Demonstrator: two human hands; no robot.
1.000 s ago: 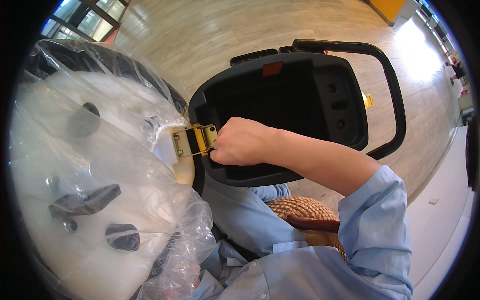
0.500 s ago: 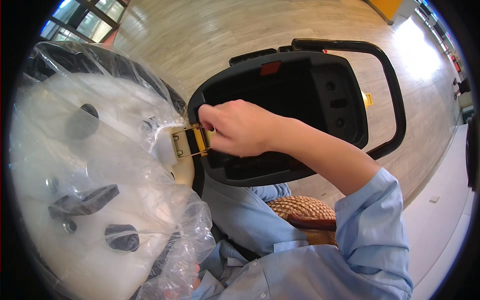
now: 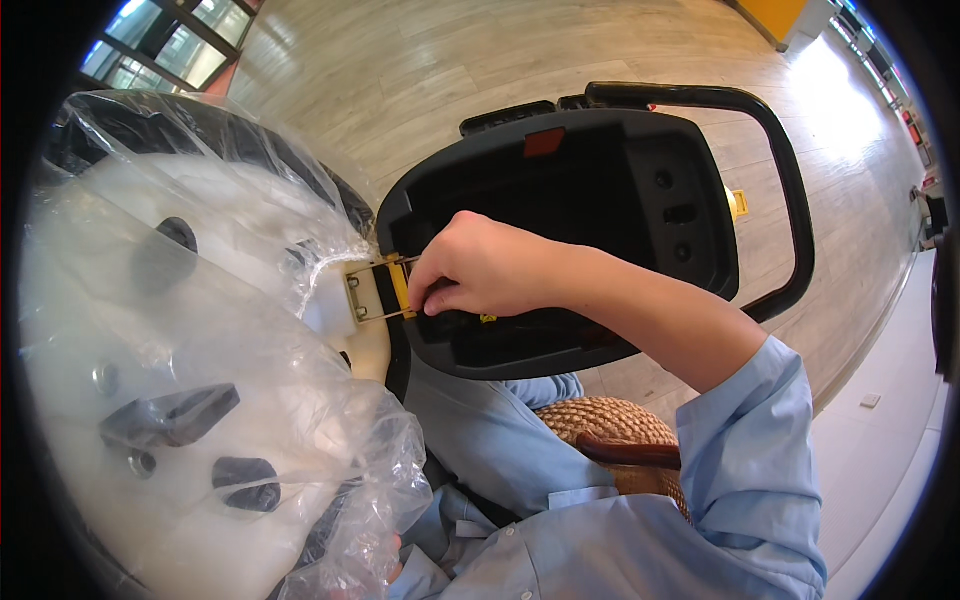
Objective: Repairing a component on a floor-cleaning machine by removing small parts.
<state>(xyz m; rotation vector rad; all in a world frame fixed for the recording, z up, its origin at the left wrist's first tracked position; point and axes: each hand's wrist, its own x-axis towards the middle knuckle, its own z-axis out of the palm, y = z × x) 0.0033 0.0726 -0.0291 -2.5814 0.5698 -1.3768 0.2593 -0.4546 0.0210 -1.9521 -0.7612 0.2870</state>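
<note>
"Where's the piece being worked on?"

"Just left of the middle of the frame: a yellow-edged metal fitting (image 3: 401,288), where a white body (image 3: 230,400) meets the near end of a black tub (image 3: 560,190). Latch or hinge, I can't say."

"And the hands?"

"The right hand (image 3: 472,268) is over the tub's left end, fingers curled and thumb tucked toward them, right by the yellow edge. Whether they pinch anything, I can't make out. Only a sliver of the left hand (image 3: 395,573) shows at the lower edge, beside the crumpled plastic cover (image 3: 385,450); its grip is hidden."

"How would you handle that fitting well?"

"I'd work with the fingertips, push squarely rather than twist, and keep the thumb out of any gap that could nip it. I'd also keep the loose plastic away from the metal, and check that both thin side rods sit evenly."

"Now count for me."

"One fitting, one tub, one bent black bar (image 3: 800,220) at the tub's right. One red patch (image 3: 543,143) on its upper wall, three recesses (image 3: 680,214) in its right-hand panel. One small yellow piece (image 3: 488,318) under the hand, one yellow tab (image 3: 740,203) at the right end. One woven seat (image 3: 610,415) below."
</note>
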